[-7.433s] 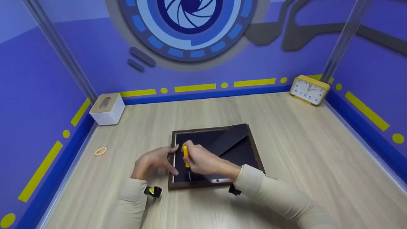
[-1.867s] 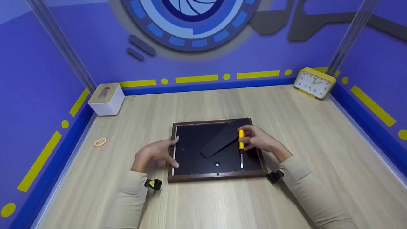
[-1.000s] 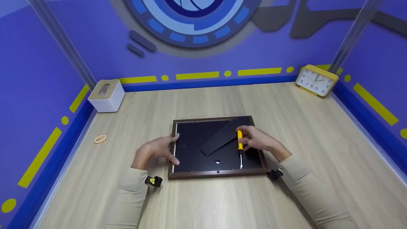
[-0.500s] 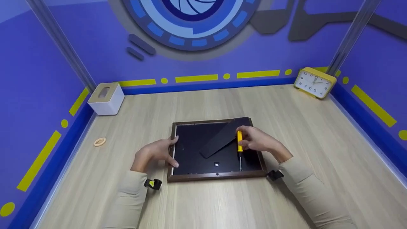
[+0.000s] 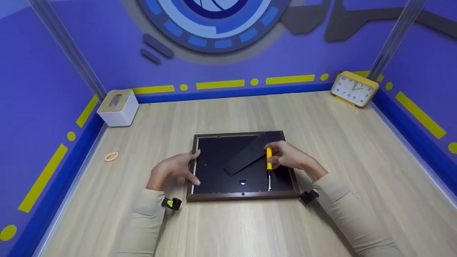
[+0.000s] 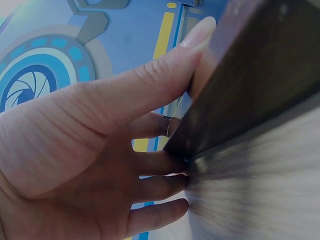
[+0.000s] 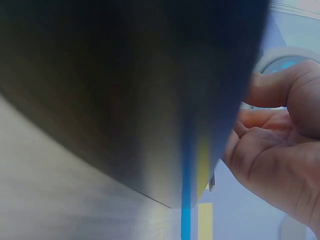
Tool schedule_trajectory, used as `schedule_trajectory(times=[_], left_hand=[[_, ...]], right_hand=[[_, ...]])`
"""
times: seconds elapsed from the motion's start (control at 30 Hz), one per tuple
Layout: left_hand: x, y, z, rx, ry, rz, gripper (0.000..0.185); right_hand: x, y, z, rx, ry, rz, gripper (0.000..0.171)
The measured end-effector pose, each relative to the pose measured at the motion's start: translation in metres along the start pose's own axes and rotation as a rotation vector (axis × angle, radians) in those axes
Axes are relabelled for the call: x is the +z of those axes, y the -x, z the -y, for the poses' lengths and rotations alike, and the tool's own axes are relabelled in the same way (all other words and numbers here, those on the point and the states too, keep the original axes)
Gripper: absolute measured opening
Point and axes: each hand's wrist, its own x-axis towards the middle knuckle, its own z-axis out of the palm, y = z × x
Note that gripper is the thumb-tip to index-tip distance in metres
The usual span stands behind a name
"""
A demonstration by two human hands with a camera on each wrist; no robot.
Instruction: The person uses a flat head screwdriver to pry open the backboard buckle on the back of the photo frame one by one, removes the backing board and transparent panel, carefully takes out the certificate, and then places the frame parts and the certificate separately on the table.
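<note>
A picture frame (image 5: 244, 195) with a brown rim lies face down, its black backing board (image 5: 214, 153) and slanting stand leg (image 5: 246, 157) showing. My left hand (image 5: 174, 167) holds the frame's left side; in the left wrist view the thumb (image 6: 145, 82) lies over the rim and the other fingers are against its outer side. My right hand (image 5: 288, 155) grips a yellow-handled screwdriver (image 5: 269, 159) above the board's right part. The screwdriver points down, its tip by the lower rim. In the right wrist view the dark frame covers much of the picture and the screwdriver is hidden.
Two pale rings (image 5: 111, 156), one partly over the other, lie on the wooden table (image 5: 228, 228) at the left. A white tissue box (image 5: 119, 109) stands in the far left corner and a yellow clock (image 5: 354, 89) in the far right. Blue-purple walls enclose three sides.
My right hand has carried the screwdriver from the frame's lower left to its lower right. Lately its tip has dropped slightly, down to the lower rim. The left hand has stayed put.
</note>
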Motion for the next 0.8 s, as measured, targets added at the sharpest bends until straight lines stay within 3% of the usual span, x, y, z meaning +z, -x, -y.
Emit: schedule_trajectory(times=[0.43,0.8], left_hand=[[-0.0056,0.0013,-0.0017,0.022,-0.023,-0.007,0.115],[-0.0021,0.0015,-0.0014,0.004,-0.021,-0.012,0.115]], right_hand=[[-0.0032,-0.0016,0.0008,-0.009,-0.051,0.000,0.048],[-0.0022,-0.0013,-0.0025,-0.005,-0.015,0.012,0.045]])
